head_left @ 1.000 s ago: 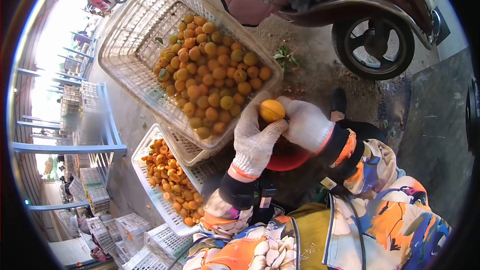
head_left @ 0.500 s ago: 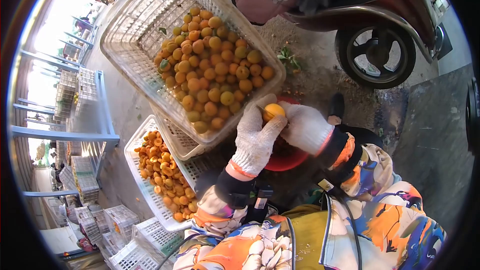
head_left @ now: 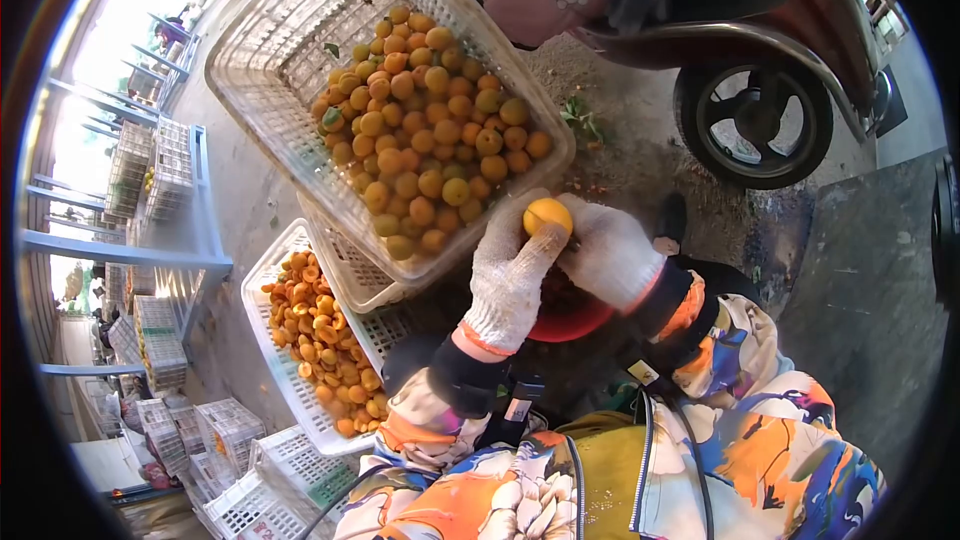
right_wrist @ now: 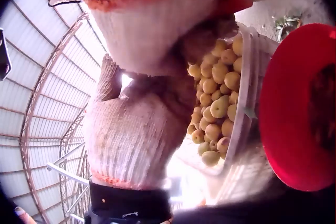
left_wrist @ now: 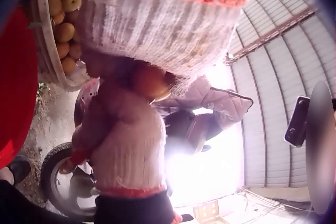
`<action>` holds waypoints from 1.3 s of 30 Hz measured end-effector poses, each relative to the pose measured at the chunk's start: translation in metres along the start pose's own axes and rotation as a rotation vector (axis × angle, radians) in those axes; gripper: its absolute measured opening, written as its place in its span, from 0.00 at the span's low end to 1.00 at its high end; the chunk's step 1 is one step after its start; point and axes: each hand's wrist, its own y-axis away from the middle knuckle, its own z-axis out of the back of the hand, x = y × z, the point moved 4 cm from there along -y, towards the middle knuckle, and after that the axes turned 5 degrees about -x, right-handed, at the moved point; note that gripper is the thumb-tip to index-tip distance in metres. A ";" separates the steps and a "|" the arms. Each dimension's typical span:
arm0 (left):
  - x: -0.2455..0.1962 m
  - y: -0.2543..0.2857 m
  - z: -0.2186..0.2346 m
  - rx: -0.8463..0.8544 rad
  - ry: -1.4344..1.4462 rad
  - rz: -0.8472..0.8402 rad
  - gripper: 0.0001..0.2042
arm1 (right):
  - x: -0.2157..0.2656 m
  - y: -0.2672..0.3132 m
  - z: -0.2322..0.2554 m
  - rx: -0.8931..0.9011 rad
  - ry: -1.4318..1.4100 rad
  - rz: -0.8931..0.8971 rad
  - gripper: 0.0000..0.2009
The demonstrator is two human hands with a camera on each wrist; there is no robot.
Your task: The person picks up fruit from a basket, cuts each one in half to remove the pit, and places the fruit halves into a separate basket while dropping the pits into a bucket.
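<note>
In the head view an orange-yellow apricot with a dark line across it is pinched in the gloved left hand. The gloved right hand meets it from the other side, fingers curled close by the fruit; a small dark thing shows at its fingertips, too small to name. Seen from the left wrist, the apricot lies between the two gloves. The right wrist view shows both gloves together, the fruit hidden. Below the hands is a red basin. Whole apricots fill part of a large crate beyond the left hand.
A lower crate at the left holds split apricots. Stacked white crates stand farther left beside a blue metal frame. A scooter wheel is at the upper right, with a dark board below it.
The camera view has shifted slightly, moving the surroundings in frame. Both hands stay together at the apricot, which has turned a little between the fingers.
</note>
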 end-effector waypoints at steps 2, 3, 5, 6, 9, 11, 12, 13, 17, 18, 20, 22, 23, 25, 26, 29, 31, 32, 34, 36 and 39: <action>-0.004 0.001 0.001 -0.115 -0.099 -0.147 0.25 | -0.005 -0.002 -0.005 0.016 0.024 0.033 0.13; -0.003 0.001 0.002 -0.116 -0.099 -0.146 0.25 | -0.010 -0.005 -0.014 0.035 0.039 0.080 0.13; -0.010 0.001 0.002 -0.143 -0.430 -0.377 0.25 | -0.019 -0.007 -0.021 0.055 0.053 0.127 0.13; -0.011 0.001 0.001 -0.145 -0.431 -0.376 0.25 | -0.019 -0.009 -0.023 0.087 0.030 0.110 0.13; -0.015 0.004 0.001 -0.194 -0.493 -0.422 0.24 | -0.009 -0.006 -0.015 0.089 0.023 0.044 0.14; -0.015 0.003 0.000 -0.129 -0.394 -0.353 0.22 | 0.001 -0.002 -0.004 0.061 0.051 -0.005 0.15; -0.017 0.002 0.000 -0.131 -0.391 -0.355 0.22 | 0.007 0.001 0.004 -0.047 -0.003 0.029 0.16; -0.020 0.000 -0.001 -0.084 -0.399 -0.356 0.22 | 0.011 0.004 0.011 -0.151 -0.057 0.060 0.18; -0.012 0.001 -0.001 -0.110 -0.204 -0.192 0.22 | 0.009 0.001 0.008 -0.018 -0.070 -0.055 0.18; -0.014 0.002 -0.002 -0.105 -0.203 -0.191 0.22 | 0.009 -0.001 0.005 0.064 -0.164 -0.136 0.16; -0.016 0.002 -0.003 -0.080 -0.012 0.017 0.22 | 0.007 -0.001 0.002 0.142 -0.259 -0.216 0.15; -0.018 0.003 -0.004 -0.068 0.006 0.027 0.24 | 0.006 -0.001 -0.001 0.109 -0.307 -0.139 0.14; -0.018 0.003 -0.005 -0.059 0.025 0.037 0.25 | 0.005 0.000 -0.002 0.109 -0.307 -0.139 0.14; -0.013 0.002 -0.002 -0.068 -0.022 -0.025 0.24 | 0.005 0.000 0.002 0.004 -0.213 -0.060 0.13; -0.013 0.001 0.000 -0.076 -0.069 -0.087 0.22 | 0.005 -0.001 0.004 0.003 -0.211 -0.056 0.13; -0.021 0.000 0.000 0.020 0.070 0.078 0.24 | 0.009 -0.001 0.009 -0.058 -0.096 0.000 0.16; -0.016 0.000 0.000 0.024 0.164 0.087 0.25 | 0.008 0.000 0.006 -0.015 0.005 -0.073 0.15; -0.013 0.000 -0.001 0.033 0.257 0.094 0.27 | 0.009 0.000 0.007 -0.012 0.006 -0.071 0.15; -0.008 0.002 -0.002 -0.018 0.204 0.039 0.27 | 0.013 0.000 0.009 -0.019 0.024 -0.066 0.14; -0.002 0.004 -0.004 -0.065 0.148 -0.017 0.27 | 0.008 -0.001 0.001 -0.005 0.045 -0.040 0.14; 0.005 0.003 -0.004 -0.149 0.032 -0.177 0.28 | -0.002 -0.004 -0.005 0.007 0.004 -0.022 0.15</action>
